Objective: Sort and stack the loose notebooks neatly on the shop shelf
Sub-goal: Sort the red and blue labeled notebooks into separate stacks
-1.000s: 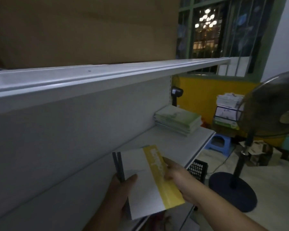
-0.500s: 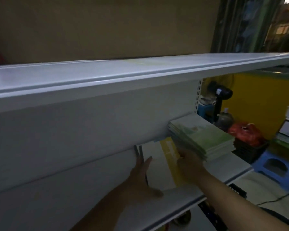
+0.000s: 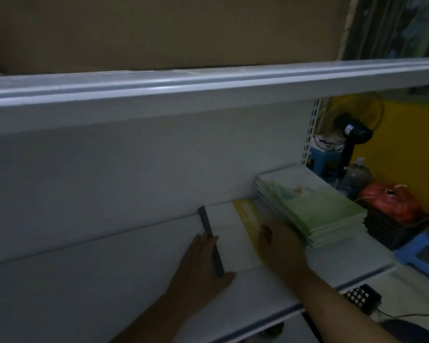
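Head view, dim light. Brown cardboard sheet (image 3: 159, 30) is filling the top of the frame, standing on the white metal upper shelf (image 3: 208, 80). White metal lower shelf (image 3: 84, 293) is running beneath it, backed by a plain white panel (image 3: 134, 169).

Stack of green-and-white softcover notebooks (image 3: 315, 204) is lying flat at the right end of the lower shelf, its far end against the back panel. White notebook with a yellow band and dark grey spine (image 3: 230, 233) is lying flat on the same shelf, just left of the stack, its far edge close to the back panel.

Left hand (image 3: 203, 268) is resting flat on the shelf along the dark spine, fingers straight and touching that edge, thumb spread toward the near corner. Right hand (image 3: 282, 246) is lying palm down on the yellow band, pressing the cover, its outer side touching the stack; fingertips are not distinguishable in the gloom.

Past the shelf end, a black standing fan (image 3: 352, 127), a red plastic bag (image 3: 391, 201) and a blue plastic stool (image 3: 421, 253) are standing before a yellow wall.
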### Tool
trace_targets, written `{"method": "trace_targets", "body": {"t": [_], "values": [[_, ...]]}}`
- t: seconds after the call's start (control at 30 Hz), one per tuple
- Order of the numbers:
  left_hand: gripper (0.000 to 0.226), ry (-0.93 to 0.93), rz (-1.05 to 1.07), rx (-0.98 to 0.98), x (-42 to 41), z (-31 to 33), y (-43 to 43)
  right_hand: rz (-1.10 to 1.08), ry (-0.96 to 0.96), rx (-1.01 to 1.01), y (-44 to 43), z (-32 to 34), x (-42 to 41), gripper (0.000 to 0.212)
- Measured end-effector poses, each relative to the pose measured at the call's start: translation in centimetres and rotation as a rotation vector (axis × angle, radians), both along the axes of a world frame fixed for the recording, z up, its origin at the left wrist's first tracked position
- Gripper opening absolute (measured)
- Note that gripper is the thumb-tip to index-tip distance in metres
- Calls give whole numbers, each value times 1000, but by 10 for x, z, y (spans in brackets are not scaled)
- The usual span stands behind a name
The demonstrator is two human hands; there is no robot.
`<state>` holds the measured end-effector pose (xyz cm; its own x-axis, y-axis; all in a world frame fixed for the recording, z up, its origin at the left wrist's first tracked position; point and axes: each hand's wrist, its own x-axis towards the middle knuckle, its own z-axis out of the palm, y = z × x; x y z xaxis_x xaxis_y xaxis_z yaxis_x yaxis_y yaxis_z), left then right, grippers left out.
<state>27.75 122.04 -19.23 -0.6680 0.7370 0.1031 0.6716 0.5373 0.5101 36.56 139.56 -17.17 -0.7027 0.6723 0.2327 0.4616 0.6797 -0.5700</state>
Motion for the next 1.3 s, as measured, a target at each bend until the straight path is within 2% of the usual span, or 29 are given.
{"method": "trace_targets", "body": {"t": [0.13,0.37,0.6,0.73,0.87,0.97,1.07,1.17,1.23,1.27,1.3], "values": [[93,-58,16,23,-3,-2,2,57,1,-44,5,-5,1,32],[91,-71,-17,46,-4,-3,-2,140,73,-53,15,-14,-3,26],[87,-86,12,50,-1,-4,-4,214,68,158,13,-17,-4,10],[84,-60,10,52,-1,-4,-4,270,-3,236,9,-22,-1,21],[75,-49,-10,28,5,3,-8,263,-40,315,3,-16,-2,22],[69,50,-64,-83,8,11,-2,242,-134,412,4,-14,-3,26],[69,35,-112,-161,19,21,-27,209,-371,442,-13,3,-1,32],[64,37,-193,-286,17,26,-94,160,-582,456,-45,32,-9,32],[63,89,-149,-361,4,37,-156,197,-692,564,-76,47,-20,23],[63,109,-76,-387,-6,46,-192,189,-754,667,-96,49,-33,31],[62,131,11,-407,-18,54,-232,216,-727,772,-121,50,-48,40]]}}
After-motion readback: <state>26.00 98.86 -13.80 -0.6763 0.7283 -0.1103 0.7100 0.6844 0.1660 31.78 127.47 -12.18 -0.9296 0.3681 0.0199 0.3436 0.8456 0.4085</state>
